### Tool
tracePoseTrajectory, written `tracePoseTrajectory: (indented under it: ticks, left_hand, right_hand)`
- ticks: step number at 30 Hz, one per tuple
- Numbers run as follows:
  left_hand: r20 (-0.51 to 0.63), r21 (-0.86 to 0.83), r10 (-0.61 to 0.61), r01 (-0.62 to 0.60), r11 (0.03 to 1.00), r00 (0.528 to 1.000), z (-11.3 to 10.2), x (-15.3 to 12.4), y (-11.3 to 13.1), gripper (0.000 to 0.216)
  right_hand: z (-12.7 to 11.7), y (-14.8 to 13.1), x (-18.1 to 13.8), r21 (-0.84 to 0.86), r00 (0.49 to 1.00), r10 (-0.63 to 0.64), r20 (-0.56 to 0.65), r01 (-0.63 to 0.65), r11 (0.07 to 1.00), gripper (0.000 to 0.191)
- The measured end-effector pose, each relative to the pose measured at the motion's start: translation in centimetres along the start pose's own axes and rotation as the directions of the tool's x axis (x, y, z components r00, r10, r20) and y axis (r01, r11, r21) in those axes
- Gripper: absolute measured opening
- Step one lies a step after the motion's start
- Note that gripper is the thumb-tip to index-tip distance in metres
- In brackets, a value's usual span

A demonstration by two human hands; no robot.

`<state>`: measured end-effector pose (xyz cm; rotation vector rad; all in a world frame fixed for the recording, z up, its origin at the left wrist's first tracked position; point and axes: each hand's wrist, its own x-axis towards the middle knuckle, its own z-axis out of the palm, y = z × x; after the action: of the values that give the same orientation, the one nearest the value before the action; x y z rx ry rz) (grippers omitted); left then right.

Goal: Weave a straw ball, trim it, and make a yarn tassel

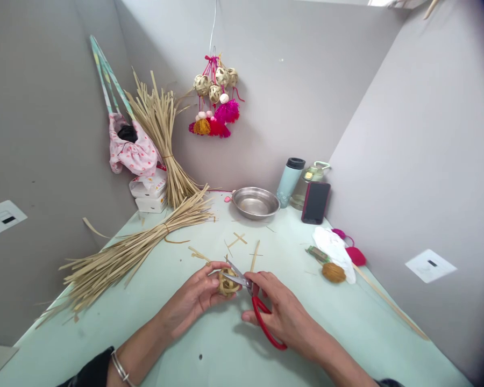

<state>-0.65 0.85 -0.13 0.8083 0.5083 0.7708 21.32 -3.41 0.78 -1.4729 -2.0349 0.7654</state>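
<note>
Black left sleeve (92, 371); silver bangle (120, 368) beside it; dark right sleeve (389, 382).

Bright red and silver scissors (249, 287) up near, straw-tan woven ball (227, 289), pale mint tabletop (226, 344). Far left: pink bag (135, 157) with reddish dots. Far, bit right: light blue tumbler (288, 183), black lid (296, 163).

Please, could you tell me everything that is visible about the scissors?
The scissors have shiny metal blades and red, plastic-looking handles. The right hand holds them above the table, blades parted, tips pointing left and forward. One blade crosses in front of the woven ball; whether it touches is unclear.
</note>
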Motion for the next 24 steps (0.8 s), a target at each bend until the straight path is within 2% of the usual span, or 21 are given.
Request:
tracePoseTrajectory:
  ticks: [5, 8, 10, 14, 19, 24]
  left_hand:
    - [0.022, 0.049, 0.001, -0.002, 0.999, 1.000, -0.1, 0.0, -0.2, 0.027]
    - [0.024, 0.053, -0.009, 0.008, 0.999, 1.000, -0.1, 0.0, -0.2, 0.026]
    - [0.006, 0.046, -0.013, 0.012, 0.999, 1.000, -0.1, 0.0, -0.2, 0.026]
    - [-0.043, 0.048, -0.037, 0.039, 0.998, 0.998, 0.1, 0.1, -0.2, 0.024]
    - [-0.043, 0.072, -0.065, 0.068, 0.995, 0.997, 0.5, 0.2, -0.5, 0.020]
    - [-0.056, 0.078, -0.059, 0.064, 0.995, 0.997, 0.5, 0.2, -0.9, 0.018]
  right_hand:
    - [-0.2, 0.0, -0.1, 0.051, 1.000, 0.008, 0.018, -0.009, 0.999, 0.022]
    - [-0.3, -0.1, -0.2, 0.132, 0.994, 0.057, 0.096, -0.070, 0.989, 0.017]
    - [-0.2, 0.0, -0.1, 0.195, 0.990, 0.092, 0.111, -0.112, 0.974, 0.018]
    - [0.5, 0.6, 0.5, 0.386, 0.981, 0.188, 0.044, -0.190, 0.903, 0.029]
    - [1.2, 0.6, 1.6, 0.539, 0.984, 0.170, -0.049, -0.117, 0.834, 0.046]
    - [1.7, -0.7, 2.3, 0.625, 0.991, 0.130, -0.018, -0.090, 0.775, 0.047]
